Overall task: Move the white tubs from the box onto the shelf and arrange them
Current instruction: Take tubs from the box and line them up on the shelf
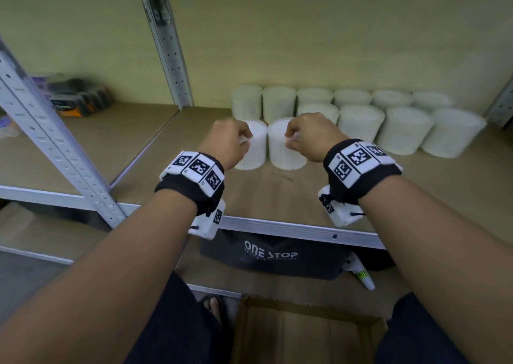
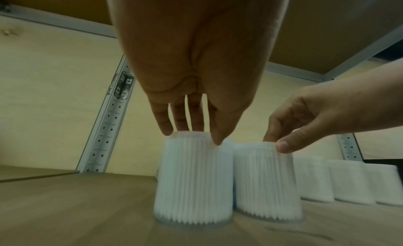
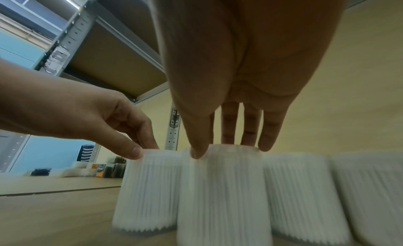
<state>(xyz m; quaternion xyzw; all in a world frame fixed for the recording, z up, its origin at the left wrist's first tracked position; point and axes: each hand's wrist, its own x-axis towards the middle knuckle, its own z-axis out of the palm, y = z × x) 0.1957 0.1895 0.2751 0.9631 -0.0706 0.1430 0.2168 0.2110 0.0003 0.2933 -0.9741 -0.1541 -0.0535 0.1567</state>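
Two white ribbed tubs stand side by side at the front of the wooden shelf (image 1: 277, 197). My left hand (image 1: 244, 138) grips the top of the left tub (image 1: 251, 156) from above. My right hand (image 1: 291, 137) grips the top of the right tub (image 1: 283, 154) the same way. In the left wrist view, fingertips (image 2: 165, 131) and thumb pinch the rim of the left tub (image 2: 191, 177), which rests on the board. In the right wrist view, the right hand (image 3: 231, 149) holds the right tub (image 3: 224, 198), also on the board. The two tubs almost touch.
Two rows of several white tubs (image 1: 361, 122) fill the shelf behind and to the right. A cardboard box (image 1: 305, 333) sits open on the floor below. A metal upright (image 1: 55, 147) stands at the left, another (image 1: 166, 44) behind. A dark bag (image 1: 272, 255) lies on the lower shelf.
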